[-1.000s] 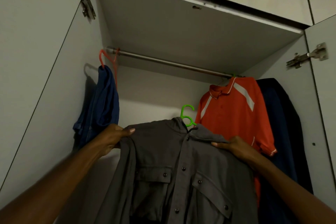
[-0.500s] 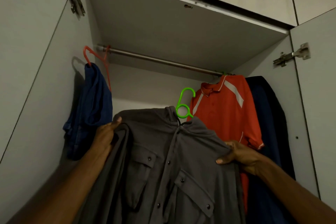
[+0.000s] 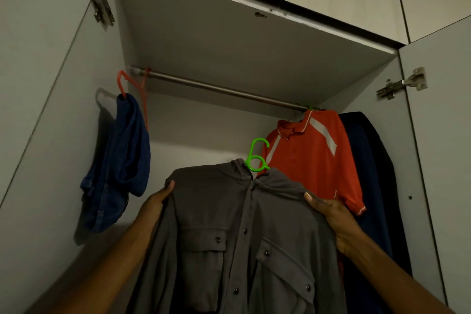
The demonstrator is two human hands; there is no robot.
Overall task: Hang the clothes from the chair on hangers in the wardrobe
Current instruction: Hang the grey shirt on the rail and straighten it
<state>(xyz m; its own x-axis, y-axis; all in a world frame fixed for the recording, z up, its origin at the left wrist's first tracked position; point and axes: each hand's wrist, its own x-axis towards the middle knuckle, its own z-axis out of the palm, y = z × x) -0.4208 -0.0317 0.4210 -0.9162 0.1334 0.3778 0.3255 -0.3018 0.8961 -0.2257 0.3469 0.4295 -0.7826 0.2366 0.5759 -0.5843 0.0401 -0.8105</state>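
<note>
I hold up a grey button shirt on a green hanger inside the open wardrobe. My left hand grips the shirt's left shoulder and my right hand grips its right shoulder. The green hook stands free in the air, well below the metal rail. Both chest pockets face me and the shirt hangs straight down out of view.
A blue garment hangs on an orange hanger at the rail's left end. An orange polo shirt and a dark navy garment hang at the right end. The wardrobe doors stand open on both sides, with hinges showing.
The shirt has risen a little and its hook has come closer to the rail. My left hand has shifted on the shoulder, and my right hand has moved up to the right shoulder.
</note>
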